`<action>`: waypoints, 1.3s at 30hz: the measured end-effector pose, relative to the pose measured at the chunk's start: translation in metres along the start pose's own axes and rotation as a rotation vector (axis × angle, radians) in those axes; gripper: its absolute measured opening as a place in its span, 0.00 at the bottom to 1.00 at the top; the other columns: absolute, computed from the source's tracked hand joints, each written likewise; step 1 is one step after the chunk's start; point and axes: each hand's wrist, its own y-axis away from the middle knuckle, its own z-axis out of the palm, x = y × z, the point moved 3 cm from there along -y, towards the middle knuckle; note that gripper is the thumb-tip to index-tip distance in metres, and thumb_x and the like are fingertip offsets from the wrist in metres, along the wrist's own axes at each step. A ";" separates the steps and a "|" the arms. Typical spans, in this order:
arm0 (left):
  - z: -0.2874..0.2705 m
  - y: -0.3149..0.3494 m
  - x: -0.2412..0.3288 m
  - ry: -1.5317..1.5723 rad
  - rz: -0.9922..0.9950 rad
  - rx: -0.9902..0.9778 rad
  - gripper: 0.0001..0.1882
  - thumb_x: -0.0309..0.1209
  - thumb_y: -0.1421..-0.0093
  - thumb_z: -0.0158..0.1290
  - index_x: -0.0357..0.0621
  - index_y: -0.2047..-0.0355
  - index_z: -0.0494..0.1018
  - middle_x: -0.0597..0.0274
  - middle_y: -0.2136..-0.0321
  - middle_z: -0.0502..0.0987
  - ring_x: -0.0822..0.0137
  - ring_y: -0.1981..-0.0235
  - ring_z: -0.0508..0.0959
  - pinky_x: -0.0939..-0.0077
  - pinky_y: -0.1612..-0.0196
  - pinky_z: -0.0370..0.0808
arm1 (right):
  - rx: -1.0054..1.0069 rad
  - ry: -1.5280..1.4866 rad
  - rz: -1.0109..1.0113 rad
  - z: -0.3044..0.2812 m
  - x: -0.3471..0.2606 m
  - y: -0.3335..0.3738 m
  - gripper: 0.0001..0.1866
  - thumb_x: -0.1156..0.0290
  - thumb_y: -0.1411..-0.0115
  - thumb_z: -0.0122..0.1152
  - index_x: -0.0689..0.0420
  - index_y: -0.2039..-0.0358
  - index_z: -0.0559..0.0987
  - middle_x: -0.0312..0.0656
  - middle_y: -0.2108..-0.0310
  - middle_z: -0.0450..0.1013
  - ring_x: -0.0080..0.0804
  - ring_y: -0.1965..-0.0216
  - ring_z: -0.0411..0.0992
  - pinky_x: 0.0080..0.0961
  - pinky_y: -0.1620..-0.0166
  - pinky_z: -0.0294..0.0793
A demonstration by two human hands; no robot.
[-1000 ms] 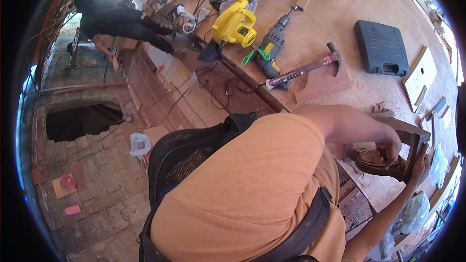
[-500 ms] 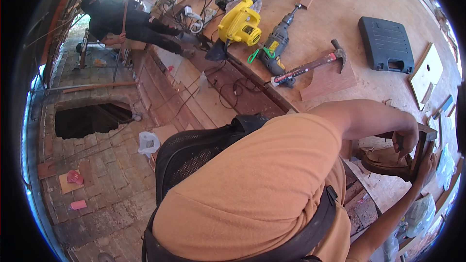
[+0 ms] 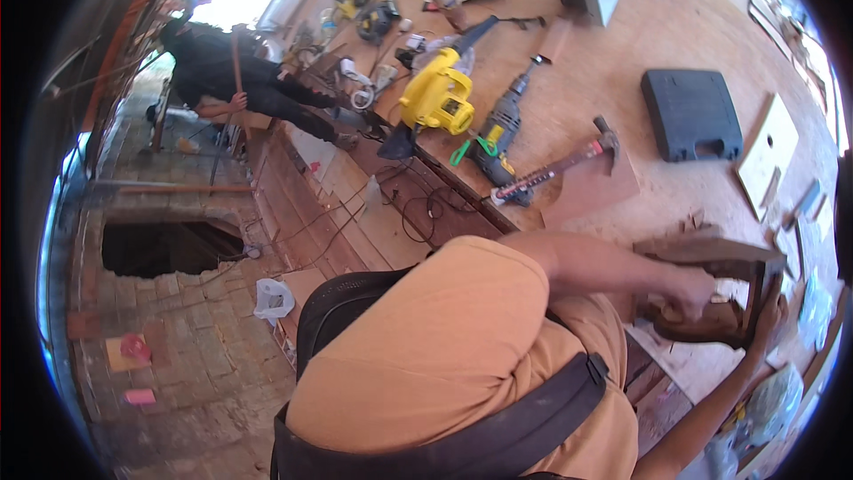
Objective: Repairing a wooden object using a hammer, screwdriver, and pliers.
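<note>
A dark brown wooden frame [image 3: 742,255] with curved bars stands at the right, over the near part of the work surface. My left hand [image 3: 691,292] reaches into the opening of the frame, its fingers curled and slightly blurred. Whatever it may hold is hidden. On the far right side bar, my right hand [image 3: 771,324] is closed round the wood from outside. The upper arm in an orange sleeve and part of my body cover the near area. A claw hammer [image 3: 569,164] lies to the left of the frame, beyond that arm, partly over a flat reddish board [image 3: 597,188].
On the work surface lie a grey drill [image 3: 502,129], a yellow blower [image 3: 437,98], a dark tool case [image 3: 691,114] and a pale board with a hole [image 3: 766,156]. Plastic bags [image 3: 773,404] sit at lower right. At left, a person in dark clothes [image 3: 218,67] stands beyond a floor hole [image 3: 169,247].
My left hand has moved left, from near the frame's right bar to its inner middle. My right hand keeps its hold. The whole view has shifted slightly.
</note>
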 end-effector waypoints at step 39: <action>-0.073 -0.008 0.054 -0.037 -0.005 -0.304 0.10 0.35 0.45 0.60 0.40 0.71 0.77 0.65 0.87 0.70 0.75 0.89 0.67 0.75 0.89 0.60 | 0.144 0.437 -0.345 -0.026 -0.057 0.011 0.20 0.51 0.31 0.46 0.36 0.42 0.76 0.44 0.69 0.78 0.42 0.67 0.78 0.36 0.62 0.75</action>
